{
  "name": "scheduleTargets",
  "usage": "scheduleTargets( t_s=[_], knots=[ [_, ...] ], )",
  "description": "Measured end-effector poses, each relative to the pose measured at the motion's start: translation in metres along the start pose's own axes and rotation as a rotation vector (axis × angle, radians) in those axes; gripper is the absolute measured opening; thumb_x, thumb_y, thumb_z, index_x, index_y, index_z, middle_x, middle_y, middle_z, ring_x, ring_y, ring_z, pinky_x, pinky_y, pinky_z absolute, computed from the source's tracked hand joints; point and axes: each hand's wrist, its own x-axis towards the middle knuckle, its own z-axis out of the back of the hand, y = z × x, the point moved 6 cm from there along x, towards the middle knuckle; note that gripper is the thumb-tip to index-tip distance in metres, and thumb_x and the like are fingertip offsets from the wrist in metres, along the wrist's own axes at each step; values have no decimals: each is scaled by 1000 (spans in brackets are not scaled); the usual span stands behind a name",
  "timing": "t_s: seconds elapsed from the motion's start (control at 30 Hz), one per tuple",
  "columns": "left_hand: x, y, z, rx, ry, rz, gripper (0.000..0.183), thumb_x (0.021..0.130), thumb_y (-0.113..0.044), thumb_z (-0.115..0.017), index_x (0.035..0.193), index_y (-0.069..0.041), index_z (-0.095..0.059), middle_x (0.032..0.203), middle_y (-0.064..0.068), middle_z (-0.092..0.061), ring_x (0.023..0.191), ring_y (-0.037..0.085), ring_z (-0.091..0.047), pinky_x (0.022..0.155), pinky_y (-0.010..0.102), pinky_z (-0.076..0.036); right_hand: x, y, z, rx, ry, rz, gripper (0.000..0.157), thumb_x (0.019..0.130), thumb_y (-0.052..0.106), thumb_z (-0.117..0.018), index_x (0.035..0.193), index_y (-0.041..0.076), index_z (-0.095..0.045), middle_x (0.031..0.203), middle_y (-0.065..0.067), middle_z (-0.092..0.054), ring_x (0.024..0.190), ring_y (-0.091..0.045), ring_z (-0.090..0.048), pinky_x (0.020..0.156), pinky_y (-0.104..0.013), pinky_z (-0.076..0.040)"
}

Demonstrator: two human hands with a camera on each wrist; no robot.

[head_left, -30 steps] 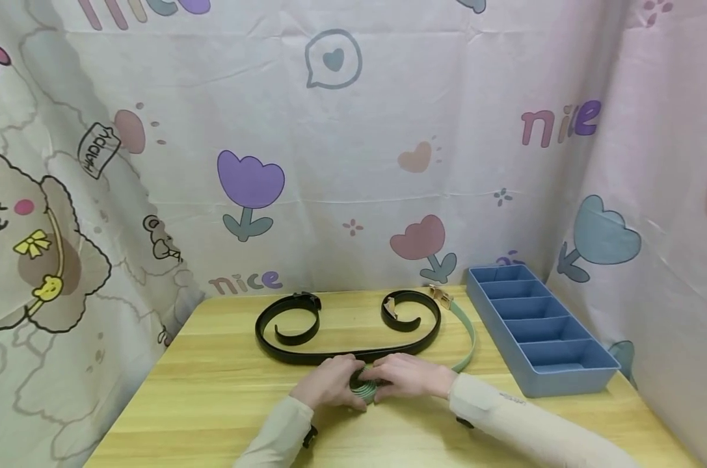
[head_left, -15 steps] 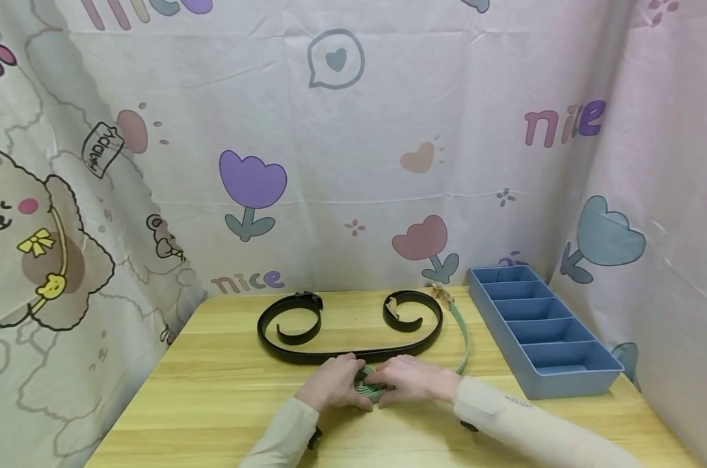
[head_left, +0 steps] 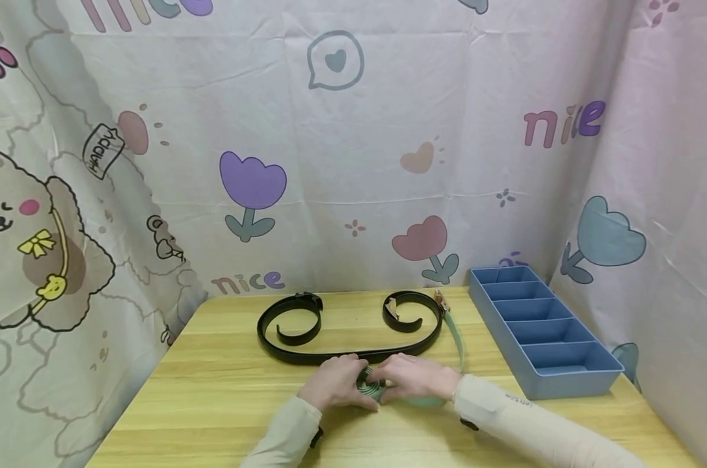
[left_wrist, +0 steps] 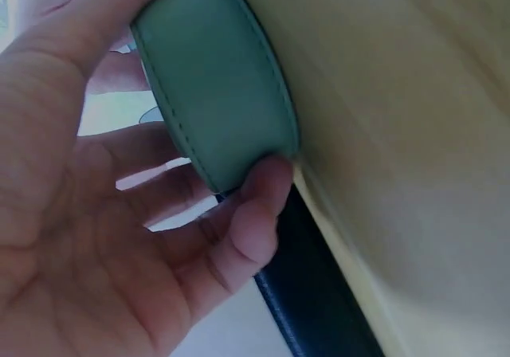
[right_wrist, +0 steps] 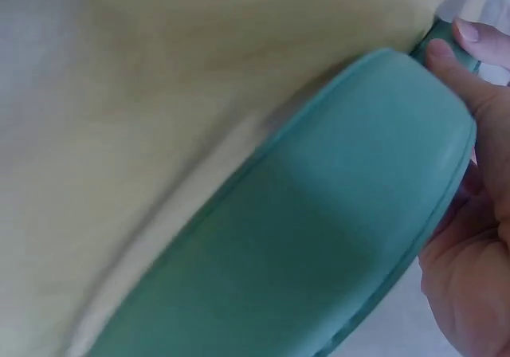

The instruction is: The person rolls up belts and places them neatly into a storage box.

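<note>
A light green belt [head_left: 369,383] is wound in a spiral coil standing on its edge at the table's front middle. My left hand [head_left: 335,382] holds the coil from the left, its fingers and thumb curled round the stitched outer turn [left_wrist: 219,78] in the left wrist view. From the right, my right hand [head_left: 414,377] pinches the coil's near side. The belt's loose length [right_wrist: 295,213] bows out beside the right hand, then runs back under the forearm to a gold buckle [head_left: 441,300] at the table's back edge.
Black belt [head_left: 330,357] lies just behind my hands, curled inward at both ends, with a black buckle [head_left: 309,299] at left and a gold-toned buckle [head_left: 391,307] at right. A blue five-slot tray [head_left: 540,383] stands on the right. Printed curtain [head_left: 353,162] hangs behind.
The green belt's loose length has drawn in leftward and now bulges out in front of my right wrist. Its gold buckle has turned and shifted slightly. Both hands stay round the coil.
</note>
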Motion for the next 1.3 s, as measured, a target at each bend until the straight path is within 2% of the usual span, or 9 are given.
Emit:
scheduleTargets(
  t_s=[0.2, 0.33, 0.5, 0.6, 0.73, 0.83, 1.1, 1.2, 1.3],
  knots=[
    [0, 2, -2, 26, 5, -5, 77, 65, -65, -79, 122, -14, -65, 105, -1, -67, 87, 13, -62, 80, 33, -52, -2, -1, 1, 15, 37, -20, 41, 90, 34, -69, 128, 19, -62, 120, 10, -68, 103, 0, -63, 89, -16, -49],
    [-1, 2, -1, 7, -7, 5, 69, 63, -66, -80, 105, -13, -66, 91, -4, -64, 76, 10, -57, 71, 29, -50, 2, 2, 3, 16, 16, 19, 30, 89, 25, -69, 118, 18, -66, 105, 14, -70, 84, 8, -60, 76, -8, -47],
    [-2, 0, 1, 23, -51, 34, 59, 63, -68, -79, 85, -16, -61, 77, -6, -55, 64, 9, -49, 59, 28, -45, 7, 1, 3, -5, -10, 33, 17, 88, 25, -71, 105, 22, -69, 86, 19, -65, 62, 12, -44, 58, -5, -38],
    [-2, -1, 2, 30, -40, 9, 60, 65, -63, -80, 97, -14, -66, 86, -4, -63, 73, 11, -57, 66, 30, -49, 5, 0, 3, -40, -15, 46, 19, 89, 29, -71, 107, 24, -68, 87, 20, -64, 64, 11, -44, 59, -6, -37],
    [-2, 2, 0, -60, 30, -39, 73, 66, -52, -84, 124, -14, -64, 113, -2, -68, 97, 12, -62, 85, 30, -51, -1, 1, 5, -65, -19, 73, 27, 87, 32, -72, 112, 26, -66, 92, 21, -64, 67, 9, -46, 63, -8, -39],
    [-3, 1, -1, -78, 58, -53, 75, 66, -46, -86, 129, -14, -61, 118, -3, -67, 102, 10, -61, 89, 29, -49, 0, 4, 6, -50, -10, 68, 24, 85, 30, -74, 108, 25, -66, 87, 20, -63, 65, 9, -44, 61, -8, -38],
    [-4, -6, 3, 56, -35, 36, 56, 62, -64, -81, 86, -18, -61, 77, -5, -59, 68, 11, -55, 63, 30, -48, 5, 6, 1, -58, -20, 49, 17, 89, 29, -71, 104, 22, -69, 75, 18, -61, 56, 12, -35, 54, -5, -33],
    [-2, -5, 3, 57, -31, 30, 53, 63, -56, -84, 95, -19, -65, 84, -6, -64, 74, 12, -60, 67, 31, -51, 4, 3, 1, -47, 0, 31, 24, 88, 34, -70, 110, 24, -68, 78, 21, -61, 57, 12, -39, 57, -6, -37],
    [0, -4, 2, 0, 9, 19, 58, 62, -48, -87, 109, -20, -67, 96, -6, -69, 83, 11, -62, 76, 31, -51, 1, -1, 4, -36, 45, -16, 37, 86, 40, -72, 120, 27, -66, 92, 21, -67, 70, 11, -54, 67, -11, -46]
  ],
)
